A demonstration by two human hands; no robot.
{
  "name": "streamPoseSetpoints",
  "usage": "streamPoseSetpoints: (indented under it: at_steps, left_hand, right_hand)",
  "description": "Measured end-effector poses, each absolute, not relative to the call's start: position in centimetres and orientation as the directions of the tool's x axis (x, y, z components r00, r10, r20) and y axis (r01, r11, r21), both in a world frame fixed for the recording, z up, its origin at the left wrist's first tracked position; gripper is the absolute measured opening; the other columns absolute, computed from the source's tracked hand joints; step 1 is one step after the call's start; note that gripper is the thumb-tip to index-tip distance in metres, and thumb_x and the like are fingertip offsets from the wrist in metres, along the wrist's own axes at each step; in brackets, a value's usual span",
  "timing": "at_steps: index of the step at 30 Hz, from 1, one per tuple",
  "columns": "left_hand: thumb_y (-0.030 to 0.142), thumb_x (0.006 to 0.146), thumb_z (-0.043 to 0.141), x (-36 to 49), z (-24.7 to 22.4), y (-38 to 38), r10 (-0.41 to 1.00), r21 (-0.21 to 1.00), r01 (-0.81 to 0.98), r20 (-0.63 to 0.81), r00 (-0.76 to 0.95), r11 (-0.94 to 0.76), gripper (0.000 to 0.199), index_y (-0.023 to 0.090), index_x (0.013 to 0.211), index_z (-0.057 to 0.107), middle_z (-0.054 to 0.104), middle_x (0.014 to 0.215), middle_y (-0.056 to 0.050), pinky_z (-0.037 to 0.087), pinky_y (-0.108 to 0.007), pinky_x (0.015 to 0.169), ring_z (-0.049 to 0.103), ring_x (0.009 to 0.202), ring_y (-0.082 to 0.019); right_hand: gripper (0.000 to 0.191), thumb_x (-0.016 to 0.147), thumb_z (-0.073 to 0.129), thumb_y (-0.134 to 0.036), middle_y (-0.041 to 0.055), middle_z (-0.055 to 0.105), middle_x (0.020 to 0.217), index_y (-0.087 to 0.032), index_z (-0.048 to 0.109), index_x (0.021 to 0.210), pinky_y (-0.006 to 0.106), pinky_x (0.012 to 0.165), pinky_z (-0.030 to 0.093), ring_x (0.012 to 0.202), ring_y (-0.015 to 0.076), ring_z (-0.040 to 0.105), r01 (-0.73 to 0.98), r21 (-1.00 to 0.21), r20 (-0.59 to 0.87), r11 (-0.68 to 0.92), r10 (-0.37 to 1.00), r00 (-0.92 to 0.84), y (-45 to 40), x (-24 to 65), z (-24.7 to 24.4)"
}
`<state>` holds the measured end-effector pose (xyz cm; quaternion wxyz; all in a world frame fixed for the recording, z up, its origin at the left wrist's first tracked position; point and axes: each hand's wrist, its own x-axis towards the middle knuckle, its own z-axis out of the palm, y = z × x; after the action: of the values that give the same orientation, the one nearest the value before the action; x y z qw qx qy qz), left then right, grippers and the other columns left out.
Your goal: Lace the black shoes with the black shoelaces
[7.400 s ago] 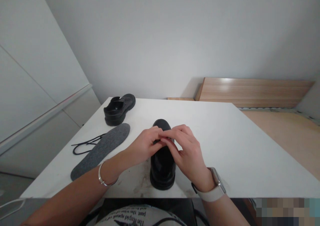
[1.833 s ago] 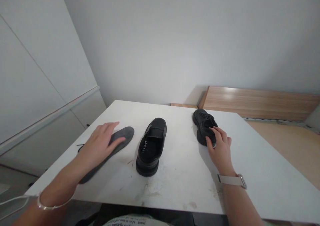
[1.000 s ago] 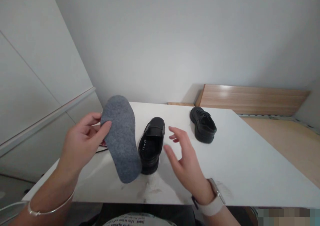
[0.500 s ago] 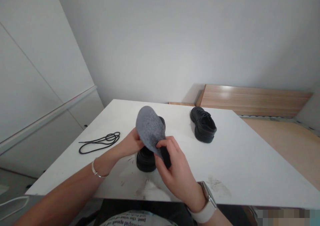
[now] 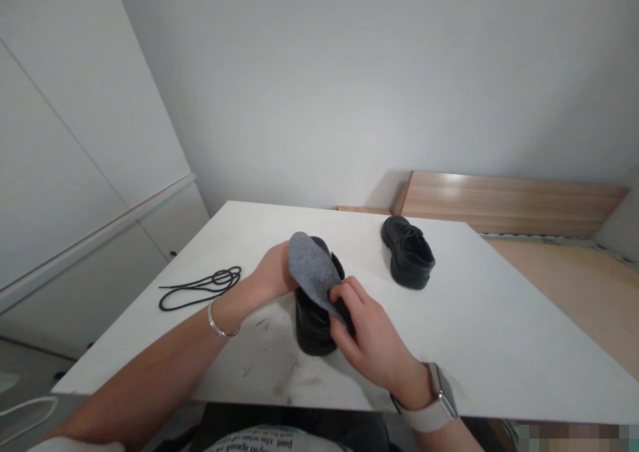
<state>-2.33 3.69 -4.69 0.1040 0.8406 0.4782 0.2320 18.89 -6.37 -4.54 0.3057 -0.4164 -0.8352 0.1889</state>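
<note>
Near edge: white flat-topped table (image 5: 504, 325), dark smudges on its surface.

Right hand (image 5: 372, 335), smartwatch with pale strap (image 5: 434, 405) at the wrist: thumb and fingers pinching the near end of the insole.

Black glossy shoe with thick sole (image 5: 314, 335): on the table, heel toward the wearer, opening partly covered.

Grey felt insole, long and rounded (image 5: 312, 267): held slanting and bowed above that shoe, its far end up and to the left.

Left hand (image 5: 273, 273), thin silver bangle (image 5: 215, 322) at the wrist: at the insole's far left side, fingertips hidden; whether it grips felt or shoe cannot be told.

Handling, by judgement: line the insole up with the shoe's length, bend it gently without creasing, keep the pinch light and the shoe steady.

Left, farther: thin black looped lace (image 5: 214, 284), lying loose.

Right, farther: black lace-up shoe (image 5: 409, 255), upright, well apart.

Beyond: wood-grain board (image 5: 509, 202); plain grey wall (image 5: 339, 92).
</note>
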Motion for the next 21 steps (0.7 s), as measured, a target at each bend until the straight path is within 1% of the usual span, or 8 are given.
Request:
streamPoseSetpoints:
  at_steps: [2, 5, 8, 11, 13, 15, 17, 21]
  left_hand:
    - [0.025, 0.079, 0.061, -1.9, -4.5, 3.4, 0.88, 0.472, 0.742, 0.259, 0.398, -0.475, 0.014, 0.016, 0.081, 0.072, 0.074, 0.085, -0.009, 0.05, -0.033, 0.072, 0.066, 0.08, -0.025]
    - [0.032, 0.081, 0.059, -1.1, -5.1, 3.6, 0.914, 0.662, 0.642, 0.184, 0.361, -0.386, 0.023, 0.013, 0.075, 0.071, 0.069, 0.071, -0.006, 0.046, -0.028, 0.062, 0.063, 0.068, -0.022]
    - [0.041, 0.085, 0.058, -0.5, -6.4, 4.1, 0.93, 0.806, 0.495, 0.176, 0.323, -0.325, 0.031, 0.013, 0.084, 0.07, 0.065, 0.067, -0.002, 0.043, -0.024, 0.054, 0.057, 0.059, -0.016]
    - [0.044, 0.085, 0.061, -0.2, -7.5, 4.0, 0.941, 0.911, 0.313, 0.179, 0.287, -0.269, 0.033, 0.014, 0.095, 0.068, 0.06, 0.068, 0.001, 0.043, -0.022, 0.051, 0.053, 0.056, -0.012]
    - [0.043, 0.085, 0.063, -0.1, -7.7, 3.6, 0.95, 0.946, 0.223, 0.173, 0.26, -0.234, 0.036, 0.015, 0.108, 0.065, 0.06, 0.072, 0.001, 0.043, -0.021, 0.049, 0.051, 0.053, -0.011]
    - [0.04, 0.086, 0.064, -0.1, -7.6, 3.2, 0.957, 0.961, 0.17, 0.176, 0.229, -0.218, 0.048, 0.019, 0.129, 0.058, 0.06, 0.076, 0.002, 0.041, -0.02, 0.047, 0.048, 0.05, -0.009]
    - [0.037, 0.089, 0.061, -0.1, -7.4, 2.9, 0.956, 0.959, 0.168, 0.188, 0.224, -0.228, 0.051, 0.023, 0.138, 0.054, 0.064, 0.081, 0.001, 0.04, -0.02, 0.047, 0.047, 0.051, -0.009]
    - [0.027, 0.093, 0.052, 0.1, -7.3, 2.8, 0.932, 0.904, 0.279, 0.255, 0.258, -0.325, 0.029, 0.02, 0.107, 0.076, 0.072, 0.102, -0.005, 0.045, -0.023, 0.061, 0.06, 0.072, -0.014]
  right_hand:
    - [0.011, 0.088, 0.047, -0.013, 0.0035, 0.052, 0.094, -0.021, 0.047, 0.095, 0.031, 0.07, 0.042, 0.082, 0.0186, 0.054, 0.62, -0.566, 0.351, 0.543, 0.839, -0.415, -6.2, 20.0, -4.3]
    - [0.007, 0.09, 0.049, -0.017, 0.0034, 0.053, 0.095, -0.021, 0.049, 0.096, 0.032, 0.072, 0.044, 0.081, 0.0181, 0.056, 0.683, -0.54, 0.348, 0.492, 0.869, -0.351, -6.2, 21.5, -3.7]
    - [0.011, 0.095, 0.054, -0.03, 0.0045, 0.055, 0.101, -0.021, 0.053, 0.101, 0.032, 0.073, 0.046, 0.082, 0.0182, 0.06, 0.748, -0.482, 0.362, 0.456, 0.881, -0.303, -6.6, 22.7, -2.3]
    - [0.018, 0.096, 0.056, -0.038, 0.0047, 0.058, 0.104, -0.023, 0.059, 0.105, 0.03, 0.065, 0.046, 0.075, 0.0166, 0.062, 0.827, -0.373, 0.321, 0.421, 0.895, -0.311, -7.2, 23.9, -0.3]
    - [0.016, 0.094, 0.059, -0.037, 0.0036, 0.06, 0.102, -0.025, 0.063, 0.103, 0.03, 0.059, 0.043, 0.067, 0.0155, 0.062, 0.88, -0.246, 0.244, 0.406, 0.905, -0.349, -7.4, 24.7, 1.2]
    - [0.012, 0.09, 0.063, -0.037, 0.0019, 0.062, 0.096, -0.027, 0.066, 0.096, 0.03, 0.055, 0.04, 0.062, 0.0163, 0.062, 0.913, -0.098, 0.154, 0.397, 0.912, -0.38, -7.5, 25.2, 2.7]
    - [0.011, 0.088, 0.066, -0.038, 0.0012, 0.063, 0.092, -0.028, 0.069, 0.09, 0.03, 0.054, 0.037, 0.063, 0.0184, 0.063, 0.916, 0.022, 0.076, 0.4, 0.913, -0.4, -7.3, 25.3, 4.0]
    - [0.011, 0.088, 0.066, -0.036, 0.0018, 0.065, 0.086, -0.028, 0.071, 0.084, 0.031, 0.055, 0.035, 0.068, 0.0218, 0.067, 0.9, 0.144, -0.084, 0.412, 0.911, -0.404, -6.4, 23.6, 5.8]
